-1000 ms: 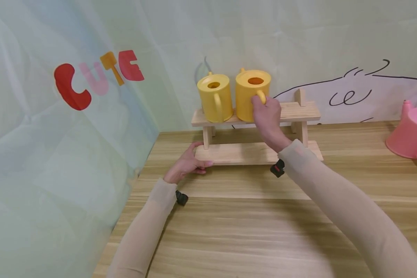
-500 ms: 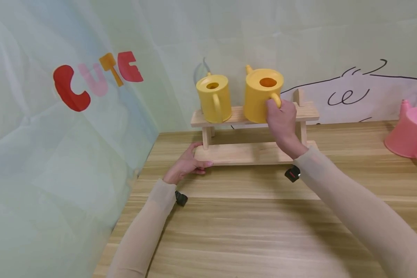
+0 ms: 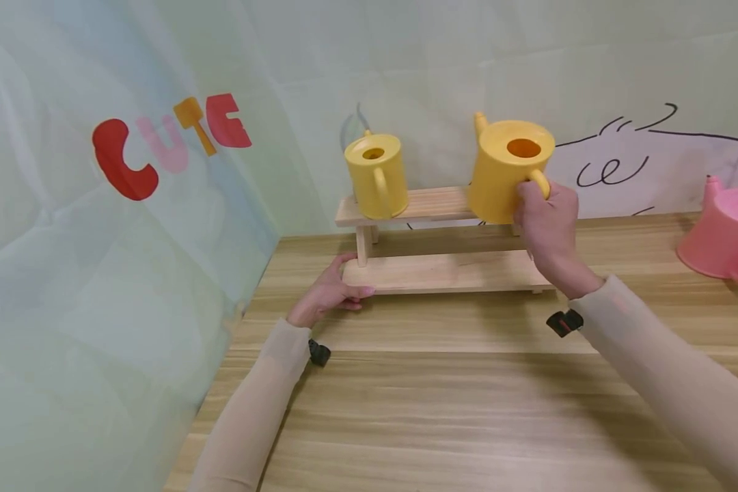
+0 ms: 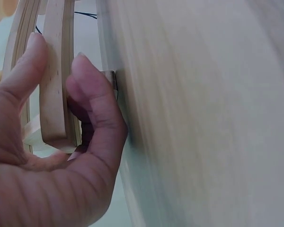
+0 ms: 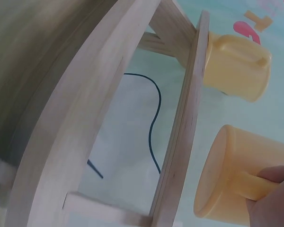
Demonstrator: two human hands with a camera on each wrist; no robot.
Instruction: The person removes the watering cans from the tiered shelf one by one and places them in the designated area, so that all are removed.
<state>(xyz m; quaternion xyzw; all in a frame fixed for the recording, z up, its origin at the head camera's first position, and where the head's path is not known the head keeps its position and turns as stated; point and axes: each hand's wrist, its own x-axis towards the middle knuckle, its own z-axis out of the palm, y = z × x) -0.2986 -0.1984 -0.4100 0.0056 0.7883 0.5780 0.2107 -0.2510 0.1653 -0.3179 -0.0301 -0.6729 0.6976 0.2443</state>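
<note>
My right hand (image 3: 547,222) grips the handle of a yellow watering can (image 3: 504,178). In the right wrist view a gap shows between that can's base and the upper board (image 5: 187,109) of a two-tier wooden shelf (image 3: 443,270). A second yellow watering can (image 3: 378,178) stands on the left end of the upper tier, handle toward me. My left hand (image 3: 332,292) grips the left end of the lower board (image 4: 57,80), thumb on one face and fingers curled under the other.
On the table (image 3: 418,410) at the far right stands a pink watering can (image 3: 722,232), partly cut off by the frame edge. A pale printed backdrop (image 3: 406,61) rises behind the shelf and along the left side.
My right hand has carried the yellow watering can rightward along the upper tier, away from the other yellow can. The left hand keeps its hold on the shelf.
</note>
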